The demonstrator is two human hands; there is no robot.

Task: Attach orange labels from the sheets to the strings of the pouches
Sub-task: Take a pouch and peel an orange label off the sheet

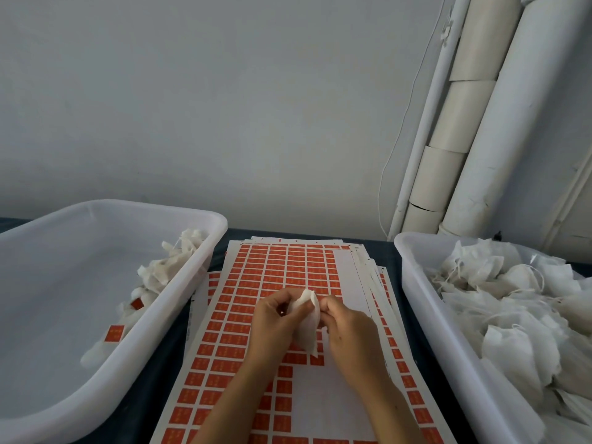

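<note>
Left of the label sheets (256, 302), white plastic tub (105, 373), mostly bare floor; a few finished pouches (160, 270) heaped against its wall nearest the sheets, orange labels (114, 333) on their strings visible. The sheets are a fanned stack on a dark table (166, 373), grid of small orange stickers, blank patches on the top sheet where labels are gone.

Above the sheets, mid-stack: left hand (275, 318) fingers curled, gripping the white pouch (308, 322) by its upper edge. Right hand (347, 328) fingertips pinched in tight at the pouch's top corner; probably on the string, but the string is too fine to tell, and no label visible between the fingers. Pouch hangs down between the two hands, off the sheet.

Right of the sheets, second white tub (426, 302) heaped full with unlabelled pouches (499, 302), loose strings tangled among them.

Handling judgement: pouch looks thin, limp nonwoven mesh, near weightless, crumples easily; no stiffness to push against. Hold the body lightly, pull the string taut. Stickers are small and tacky; take by an edge, fold around the string.
</note>
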